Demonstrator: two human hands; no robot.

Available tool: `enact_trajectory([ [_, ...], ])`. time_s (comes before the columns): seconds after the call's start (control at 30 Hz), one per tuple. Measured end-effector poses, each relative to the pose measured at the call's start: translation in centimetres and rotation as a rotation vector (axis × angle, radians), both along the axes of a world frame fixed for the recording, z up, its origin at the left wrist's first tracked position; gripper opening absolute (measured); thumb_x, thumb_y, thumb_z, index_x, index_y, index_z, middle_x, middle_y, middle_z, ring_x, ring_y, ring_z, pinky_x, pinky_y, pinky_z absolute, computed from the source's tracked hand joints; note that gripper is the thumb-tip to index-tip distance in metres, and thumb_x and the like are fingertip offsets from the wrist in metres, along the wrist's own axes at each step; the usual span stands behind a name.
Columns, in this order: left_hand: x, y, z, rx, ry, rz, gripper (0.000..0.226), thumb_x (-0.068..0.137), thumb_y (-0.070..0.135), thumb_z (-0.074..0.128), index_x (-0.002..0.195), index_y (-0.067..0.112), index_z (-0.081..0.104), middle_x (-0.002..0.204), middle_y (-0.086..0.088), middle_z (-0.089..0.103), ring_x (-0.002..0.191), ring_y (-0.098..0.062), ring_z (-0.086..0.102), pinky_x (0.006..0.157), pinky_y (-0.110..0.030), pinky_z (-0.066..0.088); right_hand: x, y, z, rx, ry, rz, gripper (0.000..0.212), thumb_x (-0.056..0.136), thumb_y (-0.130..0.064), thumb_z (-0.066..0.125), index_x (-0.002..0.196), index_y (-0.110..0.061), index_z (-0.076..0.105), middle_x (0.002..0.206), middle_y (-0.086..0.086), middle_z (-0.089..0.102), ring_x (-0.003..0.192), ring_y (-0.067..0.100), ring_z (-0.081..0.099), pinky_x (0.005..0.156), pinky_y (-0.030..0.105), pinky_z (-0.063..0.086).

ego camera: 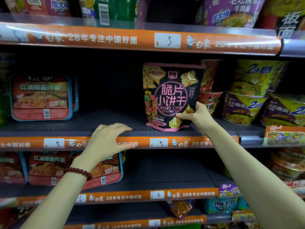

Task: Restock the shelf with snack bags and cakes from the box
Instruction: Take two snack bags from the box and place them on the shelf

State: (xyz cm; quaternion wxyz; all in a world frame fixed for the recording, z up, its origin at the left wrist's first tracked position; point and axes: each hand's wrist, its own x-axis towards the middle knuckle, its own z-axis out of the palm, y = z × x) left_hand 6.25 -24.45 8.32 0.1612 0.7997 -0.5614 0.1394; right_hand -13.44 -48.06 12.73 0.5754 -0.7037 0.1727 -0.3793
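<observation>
Right hand (197, 115) pinches our crispy-chip biscuit bag (171, 95) at its lower right corner, upright near the middle shelf (115, 128) front edge | left hand (107, 139) flat, holding nothing | risk: released off-balance, we judge it tips forward.

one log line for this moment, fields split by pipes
step: placing snack bag upright on middle shelf | right hand: grips bag's lower right corner | left hand: rests open on shelf edge

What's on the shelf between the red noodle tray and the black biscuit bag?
Nothing: bare dark shelf between red noodle tray and biscuit bag, head view.
</observation>
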Motion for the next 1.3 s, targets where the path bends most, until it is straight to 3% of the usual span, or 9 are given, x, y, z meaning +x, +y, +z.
enact_trajectory([
  [0.2, 0.1, -0.1, 0.1, 0.013, 0.022, 0.014, 0.101, 0.055, 0.097, 0.018, 0.13, 0.038, 0.052, 0.137, 0.015, 0.051, 0.12, -0.012, 0.051, 0.103, -0.035, 0.031, 0.8, -0.5, -0.3, 0.025, -0.007, -0.001, 0.044, 0.068, 0.014, 0.074, 0.1, -0.015, 0.065, 0.102, 0.007, 0.072, 0.095, 0.022, 0.07, 0.082, 0.034, 0.057],
  [0.33, 0.0, -0.2, 0.2, 0.016, 0.018, 0.015, 0.086, 0.062, 0.083, 0.029, 0.13, 0.036, 0.051, 0.137, 0.014, 0.05, 0.121, -0.012, 0.051, 0.103, -0.035, 0.032, 0.7, -0.6, -0.4, 0.026, 0.009, -0.002, 0.045, 0.068, 0.013, 0.075, 0.1, -0.017, 0.064, 0.099, 0.003, 0.073, 0.092, 0.017, 0.071, 0.081, 0.032, 0.057],
  [0.53, -0.6, 0.0, 0.7, 0.039, 0.062, 0.028, 0.088, 0.06, 0.082, 0.029, 0.132, 0.035, 0.05, 0.139, 0.012, 0.049, 0.123, -0.015, 0.05, 0.104, -0.038, 0.032, 0.1, -0.4, -0.2, -0.027, 0.052, -0.048, 0.046, 0.068, 0.007, 0.078, 0.106, -0.013, 0.061, 0.1, 0.001, 0.072, 0.088, 0.009, 0.07, 0.074, 0.023, 0.057],
  [0.7, -1.0, -0.2, 1.3, 0.064, 0.102, 0.036, 0.065, 0.076, 0.066, 0.061, 0.132, 0.034, 0.05, 0.139, 0.012, 0.048, 0.123, -0.014, 0.049, 0.103, -0.039, 0.035, -0.3, -0.3, -0.2, -0.068, 0.048, -0.09, 0.051, 0.068, 0.003, 0.08, 0.113, -0.011, 0.059, 0.102, 0.0, 0.071, 0.09, 0.009, 0.07, 0.074, 0.021, 0.057],
  [0.9, -2.8, -1.1, 2.1, -0.029, 0.142, 0.044, 0.048, 0.083, 0.056, 0.059, 0.125, 0.032, 0.055, 0.124, 0.01, 0.057, 0.114, -0.015, 0.053, 0.09, -0.037, 0.046, -2.1, -1.0, -0.2, -0.143, 0.149, -0.182, 0.061, 0.068, -0.011, 0.084, 0.122, -0.011, 0.054, 0.106, 0.007, 0.067, 0.096, 0.022, 0.067, 0.087, 0.036, 0.055],
  [1.0, -5.2, -2.7, 2.3, -0.141, 0.134, -0.04, 0.038, 0.085, 0.049, 0.06, 0.118, 0.03, 0.06, 0.108, 0.01, 0.062, 0.103, -0.012, 0.057, 0.083, -0.034, 0.051, -4.4, -1.0, 0.2, -0.204, 0.205, -0.239, 0.059, 0.073, -0.013, 0.081, 0.125, -0.011, 0.054, 0.103, 0.007, 0.065, 0.091, 0.019, 0.066, 0.083, 0.029, 0.054],
  [1.13, -9.9, -6.4, 2.7, -0.182, 0.163, -0.243, 0.028, 0.085, 0.036, 0.066, 0.108, 0.021, 0.068, 0.103, 0.011, 0.064, 0.099, -0.01, 0.059, 0.088, -0.029, 0.048, -9.2, -1.3, -0.1, -0.339, 0.28, -0.334, 0.036, 0.074, -0.021, 0.08, 0.107, -0.018, 0.065, 0.095, 0.0, 0.07, 0.085, 0.011, 0.067, 0.079, 0.027, 0.055],
  [1.3, -16.9, -11.8, 2.4, -0.112, 0.11, -0.435, 0.027, 0.085, 0.036, 0.067, 0.103, 0.016, 0.069, 0.101, -0.003, 0.067, 0.095, -0.021, 0.062, 0.085, -0.038, 0.049, -17.2, -2.2, -1.1, -0.433, 0.393, -0.454, 0.026, 0.075, -0.019, 0.08, 0.097, -0.013, 0.07, 0.088, 0.002, 0.071, 0.08, 0.012, 0.066, 0.076, 0.025, 0.053],
])
